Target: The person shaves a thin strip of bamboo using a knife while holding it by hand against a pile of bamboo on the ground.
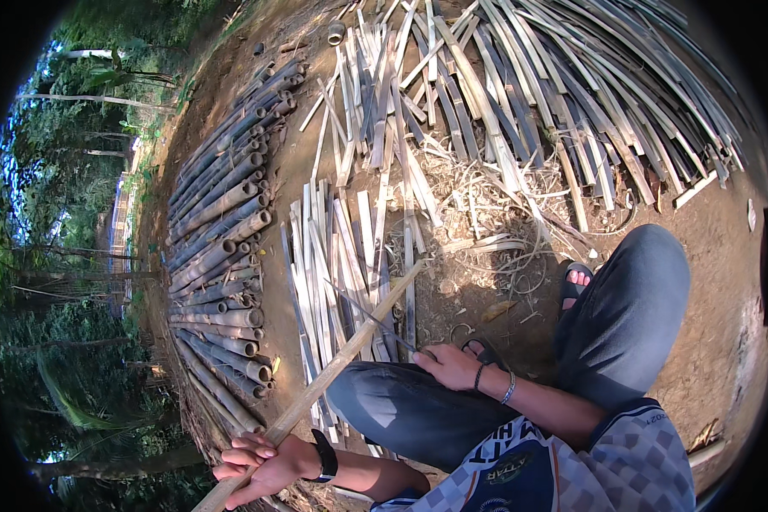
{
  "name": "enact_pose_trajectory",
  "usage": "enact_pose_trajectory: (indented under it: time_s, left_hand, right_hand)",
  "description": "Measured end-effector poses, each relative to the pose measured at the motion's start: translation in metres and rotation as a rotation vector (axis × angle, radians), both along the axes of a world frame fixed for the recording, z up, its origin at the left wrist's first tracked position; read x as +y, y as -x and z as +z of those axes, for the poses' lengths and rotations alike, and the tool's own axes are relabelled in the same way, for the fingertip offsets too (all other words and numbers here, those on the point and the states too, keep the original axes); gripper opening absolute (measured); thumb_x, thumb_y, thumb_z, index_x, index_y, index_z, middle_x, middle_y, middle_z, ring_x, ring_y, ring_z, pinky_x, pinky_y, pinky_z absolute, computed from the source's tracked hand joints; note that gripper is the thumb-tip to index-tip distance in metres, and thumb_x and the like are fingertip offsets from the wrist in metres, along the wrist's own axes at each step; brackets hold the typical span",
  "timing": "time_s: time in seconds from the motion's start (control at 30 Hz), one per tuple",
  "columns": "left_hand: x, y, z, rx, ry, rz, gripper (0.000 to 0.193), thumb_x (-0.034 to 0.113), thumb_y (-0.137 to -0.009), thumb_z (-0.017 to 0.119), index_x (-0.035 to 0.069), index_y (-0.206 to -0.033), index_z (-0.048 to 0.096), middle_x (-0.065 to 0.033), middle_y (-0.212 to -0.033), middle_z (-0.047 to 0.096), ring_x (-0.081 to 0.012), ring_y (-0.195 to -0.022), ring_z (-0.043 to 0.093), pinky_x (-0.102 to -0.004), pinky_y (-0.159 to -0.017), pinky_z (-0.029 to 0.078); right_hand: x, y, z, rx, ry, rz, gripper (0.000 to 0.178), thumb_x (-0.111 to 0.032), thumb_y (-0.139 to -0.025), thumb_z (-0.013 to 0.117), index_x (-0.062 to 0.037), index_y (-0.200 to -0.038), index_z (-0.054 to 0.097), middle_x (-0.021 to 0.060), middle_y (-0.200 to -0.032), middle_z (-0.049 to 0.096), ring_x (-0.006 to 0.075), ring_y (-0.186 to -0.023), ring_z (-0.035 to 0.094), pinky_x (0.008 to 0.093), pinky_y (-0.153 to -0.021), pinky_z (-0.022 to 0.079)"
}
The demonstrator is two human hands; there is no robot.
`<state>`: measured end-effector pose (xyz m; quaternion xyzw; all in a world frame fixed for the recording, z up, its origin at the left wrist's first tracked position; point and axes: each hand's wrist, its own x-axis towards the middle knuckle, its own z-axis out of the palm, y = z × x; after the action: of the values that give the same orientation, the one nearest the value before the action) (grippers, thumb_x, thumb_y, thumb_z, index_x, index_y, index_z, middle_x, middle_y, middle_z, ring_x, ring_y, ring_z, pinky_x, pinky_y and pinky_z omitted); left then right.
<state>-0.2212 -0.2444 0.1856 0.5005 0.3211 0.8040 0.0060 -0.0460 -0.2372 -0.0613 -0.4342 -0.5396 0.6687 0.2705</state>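
My left hand (260,468) is closed around the lower part of a long pale bamboo strip (333,369), which slants up and to the right across my bent left leg. In my right hand (450,365) is a thin-bladed knife (375,321), its handle mostly hidden by my fingers. The blade points up and left and crosses the strip near its upper half. Whether the edge touches the strip, I cannot tell. Beyond the strip, a small pile of split bamboo slats (322,247) lies on the ground.
Thick bamboo poles (222,205) lie stacked at the left. A large heap of split slats (563,85) spreads across the far side, with curled shavings (495,192) in front of it. My sandalled foot (574,282) rests on bare soil. Trees (68,324) stand beyond the poles.
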Motion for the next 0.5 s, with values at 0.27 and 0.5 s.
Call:
enact_pose_trajectory:
  time_s: [0.27,0.5]
  left_hand:
    - [0.005,-0.009,0.002,-0.128,-0.003,0.261,0.06,0.066,-0.093,0.016,0.013,-0.068,0.028,0.0005,-0.05,0.024,-0.0108,-0.041,0.025,-0.0214,-0.037,0.021]
    - [-0.001,-0.002,-0.001,-0.12,0.011,0.296,0.057,0.064,-0.094,0.018,0.014,-0.07,0.028,0.0003,-0.052,0.023,-0.0113,-0.042,0.024,-0.0234,-0.04,0.021]
  right_hand:
    - [0.013,0.004,-0.014,-0.025,-0.017,0.068,0.051,-0.046,-0.095,0.043,0.0008,-0.084,0.061,0.023,-0.073,0.061,0.0401,-0.074,0.062,0.0466,-0.071,0.047]
    - [0.022,0.004,-0.03,-0.002,0.013,0.084,0.051,-0.047,-0.095,0.042,0.0009,-0.089,0.061,0.0243,-0.076,0.062,0.0412,-0.077,0.062,0.047,-0.073,0.047]
